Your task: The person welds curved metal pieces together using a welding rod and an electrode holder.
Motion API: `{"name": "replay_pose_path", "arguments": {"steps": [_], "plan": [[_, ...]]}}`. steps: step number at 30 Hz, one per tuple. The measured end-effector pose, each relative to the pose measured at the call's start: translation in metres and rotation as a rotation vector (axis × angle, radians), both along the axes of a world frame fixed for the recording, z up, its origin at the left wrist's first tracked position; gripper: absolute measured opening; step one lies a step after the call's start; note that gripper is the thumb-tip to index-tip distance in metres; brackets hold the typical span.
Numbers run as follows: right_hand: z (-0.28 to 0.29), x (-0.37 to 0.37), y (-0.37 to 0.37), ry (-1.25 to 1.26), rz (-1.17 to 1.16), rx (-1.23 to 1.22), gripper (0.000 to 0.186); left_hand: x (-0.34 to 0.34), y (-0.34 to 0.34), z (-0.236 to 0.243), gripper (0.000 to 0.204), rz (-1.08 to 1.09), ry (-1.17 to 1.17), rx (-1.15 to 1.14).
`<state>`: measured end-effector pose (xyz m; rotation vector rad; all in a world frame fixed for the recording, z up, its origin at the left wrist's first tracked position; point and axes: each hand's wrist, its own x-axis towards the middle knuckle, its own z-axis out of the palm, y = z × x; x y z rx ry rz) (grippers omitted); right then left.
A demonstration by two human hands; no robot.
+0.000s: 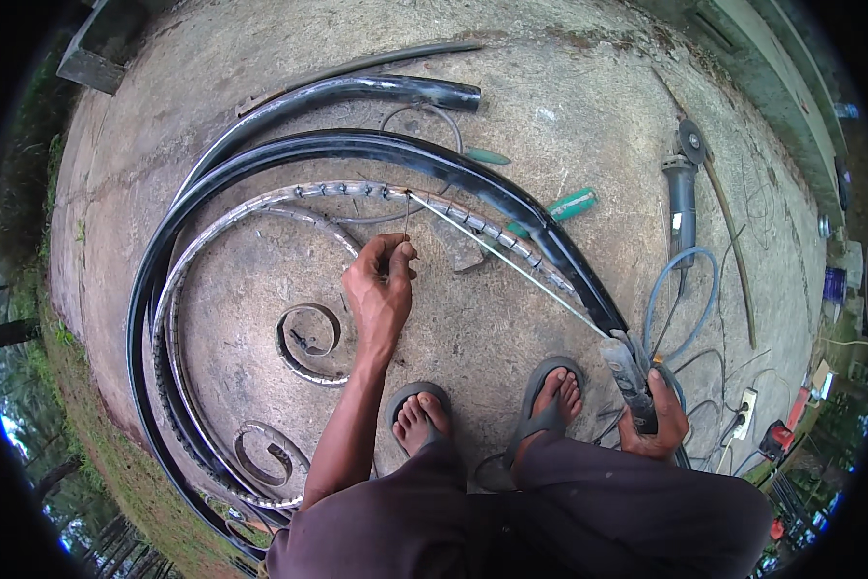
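My left hand pinches a thin metal rod, whose upper end meets a curved, notched silver pipe. In my right hand is a worn, dark welding electrode holder. A pale welding electrode runs from its jaws up and left, and its tip is at the same spot on the notched pipe as the thin rod. Whether the tip touches the pipe I cannot tell. Dark slits are spaced along the pipe. A glossy black curved tube lies just beyond it.
A second black tube lies farther off. Flat metal scrolls sit inside the curve. A green-handled tool lies by the black tube. On the right are an angle grinder, a looped cable and a white socket strip.
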<state>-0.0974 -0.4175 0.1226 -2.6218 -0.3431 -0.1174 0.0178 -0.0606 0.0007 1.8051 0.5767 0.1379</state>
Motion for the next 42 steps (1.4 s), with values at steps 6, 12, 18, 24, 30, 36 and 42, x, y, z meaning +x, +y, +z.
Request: {"name": "replay_pose_path", "arguments": {"steps": [6,12,18,24,30,36,42], "plan": [[0.002,0.008,0.007,-0.066,0.041,0.006,0.066,-0.002,-0.001,0.004,0.018,0.001,0.021,0.005],[-0.013,-0.006,0.007,0.475,-0.378,0.423,0.069,0.005,0.010,0.002,0.023,0.025,0.103,-0.477],[0.001,0.006,0.012,0.767,-0.551,0.739,0.074,0.001,0.009,0.011,0.023,0.074,0.067,-0.383],[-0.016,-0.017,0.000,0.498,-0.407,0.516,0.072,-0.003,0.006,0.005,0.024,0.039,0.032,-0.364],[-0.019,-0.014,-0.001,0.218,-0.338,0.369,0.070,-0.002,0.001,0.005,0.026,0.005,0.028,-0.373],[-0.019,-0.010,0.000,0.220,-0.253,0.265,0.068,0.000,0.003,0.001,0.026,0.013,0.044,-0.376],[-0.015,-0.005,0.000,0.219,-0.216,0.189,0.069,0.005,0.004,0.006,0.025,0.023,0.037,-0.364]]}}
